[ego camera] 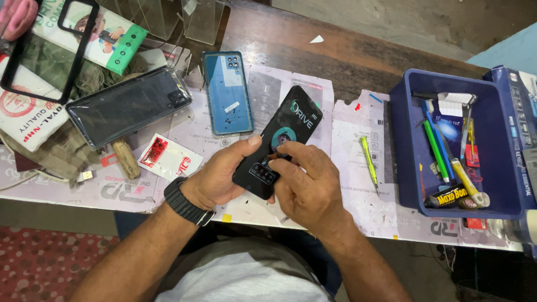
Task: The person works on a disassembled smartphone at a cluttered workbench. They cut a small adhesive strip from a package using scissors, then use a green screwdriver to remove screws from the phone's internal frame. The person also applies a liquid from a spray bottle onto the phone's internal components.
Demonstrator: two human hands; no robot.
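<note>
You're holding a black phone [278, 142] with its printed back up, tilted diagonally just above the bench [347, 61], camera end toward you.

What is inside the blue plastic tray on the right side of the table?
In the blue tray lie green and blue pens, a yellow-handled tool, a small dark tube and a white notepad. What lies under them is covered.

A worn wooden workbench [335, 50] stands over red patterned flooring [50, 263].
</note>
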